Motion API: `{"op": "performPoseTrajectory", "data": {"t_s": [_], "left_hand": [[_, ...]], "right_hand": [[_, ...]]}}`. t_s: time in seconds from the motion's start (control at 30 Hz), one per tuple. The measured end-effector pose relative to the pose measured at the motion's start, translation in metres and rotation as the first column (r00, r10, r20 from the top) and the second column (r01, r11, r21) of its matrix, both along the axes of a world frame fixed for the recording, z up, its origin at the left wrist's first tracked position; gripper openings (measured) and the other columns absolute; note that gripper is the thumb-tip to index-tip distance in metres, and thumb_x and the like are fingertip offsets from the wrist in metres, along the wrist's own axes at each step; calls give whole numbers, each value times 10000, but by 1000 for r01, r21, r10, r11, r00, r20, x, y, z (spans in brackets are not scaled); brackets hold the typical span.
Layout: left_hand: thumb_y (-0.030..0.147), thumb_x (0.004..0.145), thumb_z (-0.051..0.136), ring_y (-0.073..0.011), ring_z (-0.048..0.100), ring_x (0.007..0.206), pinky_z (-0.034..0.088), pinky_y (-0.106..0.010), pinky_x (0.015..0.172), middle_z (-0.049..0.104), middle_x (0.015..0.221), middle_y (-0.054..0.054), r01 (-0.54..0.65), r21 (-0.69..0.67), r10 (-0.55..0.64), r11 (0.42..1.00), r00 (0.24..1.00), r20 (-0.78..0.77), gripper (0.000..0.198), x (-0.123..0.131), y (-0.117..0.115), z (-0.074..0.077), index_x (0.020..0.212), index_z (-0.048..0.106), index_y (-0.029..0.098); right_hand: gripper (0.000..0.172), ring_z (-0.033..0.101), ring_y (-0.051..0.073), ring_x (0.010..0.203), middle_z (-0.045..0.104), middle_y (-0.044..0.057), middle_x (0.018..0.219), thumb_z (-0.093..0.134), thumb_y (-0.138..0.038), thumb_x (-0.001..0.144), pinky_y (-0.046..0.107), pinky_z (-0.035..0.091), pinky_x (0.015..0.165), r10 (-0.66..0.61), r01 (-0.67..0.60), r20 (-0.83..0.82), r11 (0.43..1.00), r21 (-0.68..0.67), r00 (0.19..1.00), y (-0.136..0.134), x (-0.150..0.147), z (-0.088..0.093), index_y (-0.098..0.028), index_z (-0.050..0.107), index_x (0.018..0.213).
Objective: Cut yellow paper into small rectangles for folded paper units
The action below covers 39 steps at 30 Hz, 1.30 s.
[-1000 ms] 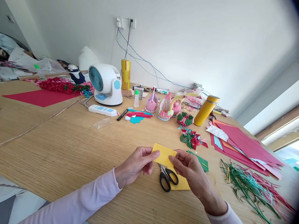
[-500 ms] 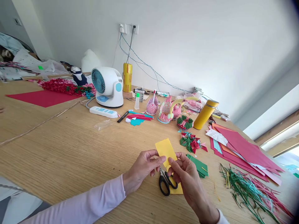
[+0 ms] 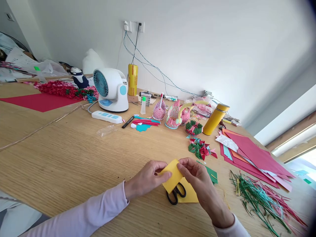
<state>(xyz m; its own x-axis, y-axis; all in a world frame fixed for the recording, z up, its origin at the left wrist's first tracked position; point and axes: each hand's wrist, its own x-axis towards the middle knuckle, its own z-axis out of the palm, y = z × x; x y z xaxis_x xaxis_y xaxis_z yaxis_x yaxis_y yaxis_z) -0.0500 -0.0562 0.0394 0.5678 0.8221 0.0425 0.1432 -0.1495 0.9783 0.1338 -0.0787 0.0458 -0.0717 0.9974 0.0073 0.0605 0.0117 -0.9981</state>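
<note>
Both of my hands pinch a small yellow paper rectangle just above the wooden table. My left hand grips its left edge with thumb and fingers closed. My right hand holds its upper right edge, fingers curled. Under the paper lie black-handled scissors on a larger yellow sheet. A small stack of green paper sits just right of my right hand.
Folded green and red paper pieces, origami swans, a yellow flask, a white fan and a power strip stand farther back. Red sheets and paper strips lie right. A red sheet lies far left.
The yellow paper stood upright between my fingers half a second ago; now it is lowered and tilted flatter over the scissors, with both hands closer together.
</note>
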Motion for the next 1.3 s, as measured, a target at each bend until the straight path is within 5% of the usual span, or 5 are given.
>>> {"op": "performPoseTrajectory", "data": {"t_s": [0.3,0.7,0.87,1.0,1.3], "left_hand": [[475,710,703,-60,464,582,340,-146,439,623,858,-32,-49,-463,219,885,921,323,416,4,-2,-7,950,654,138],[475,738,682,-60,457,601,311,-132,422,642,866,-54,-110,-449,276,887,904,326,400,1,-1,-11,929,679,124],[433,724,713,-27,407,533,315,-133,423,624,833,-15,-163,-493,354,855,878,323,350,-3,3,-9,888,667,127],[391,712,736,-19,427,533,325,-136,436,630,825,4,-146,-532,369,834,865,341,308,-5,4,-7,875,675,137],[356,732,734,-62,527,680,315,-146,482,657,906,-50,68,-606,283,793,839,465,290,3,-1,-10,925,704,141]], "right_hand": [[378,571,124,533,604,-28,587,744,-499,680,195,324,428,-57,46,-163,997,-68,985,-6,-8,-10,-185,560,782],[363,545,137,512,621,14,610,541,-540,835,227,364,437,-34,33,138,999,9,990,-7,-7,-17,-190,548,736],[162,574,195,599,627,34,679,502,-329,894,306,401,566,-110,-155,769,952,263,630,-22,1,-23,-211,575,810],[73,595,254,746,647,66,803,578,-244,840,348,430,652,-131,-247,868,929,276,478,-33,1,-23,-225,600,907],[257,570,167,652,632,32,708,567,-426,853,265,429,594,56,-81,260,993,85,964,-18,-16,-8,-177,592,791]]}}
